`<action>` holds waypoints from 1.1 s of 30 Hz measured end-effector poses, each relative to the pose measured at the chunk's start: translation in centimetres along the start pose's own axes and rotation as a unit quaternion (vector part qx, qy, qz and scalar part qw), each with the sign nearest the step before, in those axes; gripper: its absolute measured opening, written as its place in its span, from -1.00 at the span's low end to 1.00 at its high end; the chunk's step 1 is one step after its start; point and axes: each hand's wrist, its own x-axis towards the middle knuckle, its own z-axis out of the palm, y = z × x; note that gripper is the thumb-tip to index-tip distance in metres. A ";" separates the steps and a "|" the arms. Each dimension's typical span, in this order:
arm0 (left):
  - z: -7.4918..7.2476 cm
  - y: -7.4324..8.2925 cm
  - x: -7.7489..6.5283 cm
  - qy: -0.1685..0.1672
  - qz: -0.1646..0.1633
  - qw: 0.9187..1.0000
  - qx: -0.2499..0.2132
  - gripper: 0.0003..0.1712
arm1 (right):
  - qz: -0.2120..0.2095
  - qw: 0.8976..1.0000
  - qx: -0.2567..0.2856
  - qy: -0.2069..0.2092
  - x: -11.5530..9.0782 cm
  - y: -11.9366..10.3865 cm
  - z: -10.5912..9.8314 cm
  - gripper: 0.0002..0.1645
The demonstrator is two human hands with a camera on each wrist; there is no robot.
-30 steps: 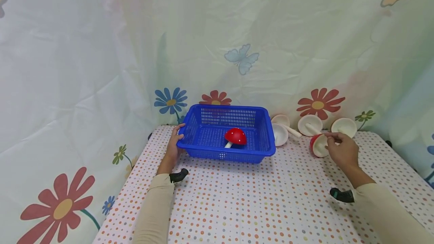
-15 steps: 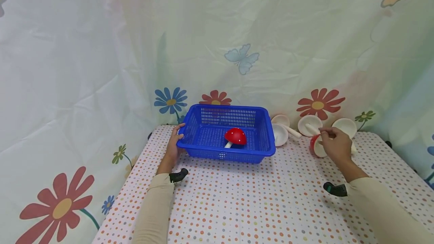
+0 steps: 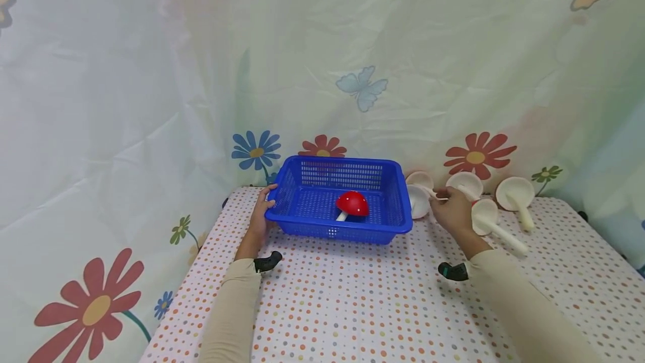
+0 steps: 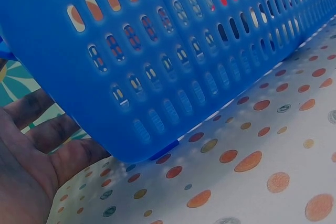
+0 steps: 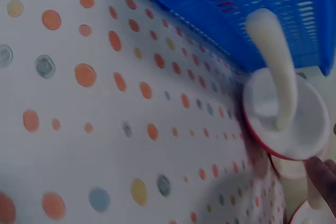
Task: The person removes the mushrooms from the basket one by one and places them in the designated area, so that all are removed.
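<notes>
A blue plastic basket point(image 3: 330, 228) stands on the table, with a red-capped toy mushroom point(image 3: 353, 204) lying inside it. At its left end, my left hand point(image 3: 260, 212) rests with fairly straight fingers point(image 4: 79, 150) against the outer wall. Just past the right end, my right hand point(image 3: 453, 212) is beside a toy mushroom with its white underside up point(image 3: 418, 201). In the right wrist view, that mushroom's white stem point(image 5: 281, 72) stands clear of the fingers, and a fingertip point(image 5: 321, 174) is close to its rim; contact is unclear. Another upturned mushroom point(image 3: 419, 178) lies behind it.
Several more upturned mushrooms lie to the right: one at the back point(image 3: 464, 182), one nearer point(image 3: 485, 216) and one farther right point(image 3: 515, 190). A dotted cloth point(image 3: 353, 296) covers the table. A flower-printed curtain point(image 3: 302, 71) hangs behind and at the sides.
My right hand has moved left, from the nearer right-hand mushroom to those next to the basket. The mushroom it left now lies with its stem pointing toward the front right. My left hand stays put.
</notes>
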 end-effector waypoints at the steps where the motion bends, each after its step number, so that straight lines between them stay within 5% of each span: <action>1: -0.1 0.0 0.0 0.000 0.000 1.000 0.001 -0.43 | 0.002 1.000 -0.006 0.006 0.0 -0.1 0.4 -0.57; 9: -0.1 -0.1 0.1 0.005 -0.004 1.000 0.008 -0.44 | 0.028 0.998 -0.048 -0.018 0.4 -0.2 1.7 -0.54; 33: 0.0 0.1 0.1 0.005 -0.004 1.000 0.008 -0.43 | 0.046 0.998 -0.036 -0.001 1.3 -0.4 2.6 -0.55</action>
